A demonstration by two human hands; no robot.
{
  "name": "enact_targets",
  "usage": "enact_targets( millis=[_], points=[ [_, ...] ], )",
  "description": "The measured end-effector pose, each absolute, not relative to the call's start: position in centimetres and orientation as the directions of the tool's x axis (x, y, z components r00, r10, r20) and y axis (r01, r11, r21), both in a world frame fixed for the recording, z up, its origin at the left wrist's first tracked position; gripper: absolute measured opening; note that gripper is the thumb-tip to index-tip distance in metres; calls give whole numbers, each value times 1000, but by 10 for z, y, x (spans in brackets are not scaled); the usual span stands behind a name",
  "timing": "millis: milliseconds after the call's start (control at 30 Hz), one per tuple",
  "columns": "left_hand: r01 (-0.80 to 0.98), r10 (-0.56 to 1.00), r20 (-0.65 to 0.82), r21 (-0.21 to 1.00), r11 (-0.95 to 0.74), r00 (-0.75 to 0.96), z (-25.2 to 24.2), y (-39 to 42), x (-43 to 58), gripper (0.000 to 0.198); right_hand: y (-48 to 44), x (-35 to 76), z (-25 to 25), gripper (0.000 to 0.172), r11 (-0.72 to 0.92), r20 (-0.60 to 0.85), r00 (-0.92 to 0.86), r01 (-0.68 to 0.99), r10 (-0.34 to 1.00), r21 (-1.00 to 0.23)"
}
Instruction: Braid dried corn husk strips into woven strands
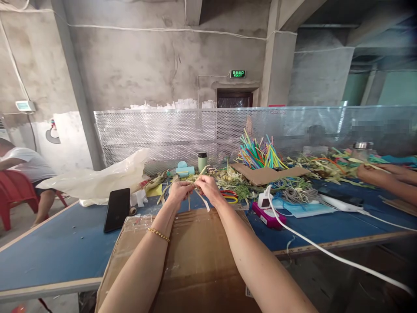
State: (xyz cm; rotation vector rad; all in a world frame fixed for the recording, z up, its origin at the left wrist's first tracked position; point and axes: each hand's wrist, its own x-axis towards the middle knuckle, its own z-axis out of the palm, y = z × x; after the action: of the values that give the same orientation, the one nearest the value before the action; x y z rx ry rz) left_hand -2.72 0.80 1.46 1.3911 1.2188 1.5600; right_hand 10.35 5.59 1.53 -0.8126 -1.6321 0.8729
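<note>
Narrow, pale yellow-green strips (pixel 203 171), one tail whitish, are pinched in the closed fingers of the left hand (pixel 180 190) and right hand (pixel 208 188), over the taped cardboard (pixel 195 256). Behind stands a capped green bottle (pixel 202 163), contents hidden.

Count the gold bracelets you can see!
1: the gold bracelet around the left forearm. The right forearm has none. Other people's arms are partly cut off, so others may be hidden.
</note>
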Motion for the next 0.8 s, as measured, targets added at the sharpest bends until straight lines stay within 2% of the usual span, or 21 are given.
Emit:
enact_targets(
  millis=[200, 533, 800],
  points=[
    [14, 946, 289, 957, -290, -146, 13, 9, -28, 28, 55, 104, 17, 16, 498, 482, -201, 34, 853, -867],
    [-111, 968, 232, 964, -241, -92, 15, 8, -30, 15, 53, 105, 19, 19, 491, 481, -176, 19, 859, -871],
    [23, 951, 281, 960, -280, -131, 14, 9, -29, 17, 57, 104, 17, 17, 553, 536, -162, 94, 829, -828]
  ],
)
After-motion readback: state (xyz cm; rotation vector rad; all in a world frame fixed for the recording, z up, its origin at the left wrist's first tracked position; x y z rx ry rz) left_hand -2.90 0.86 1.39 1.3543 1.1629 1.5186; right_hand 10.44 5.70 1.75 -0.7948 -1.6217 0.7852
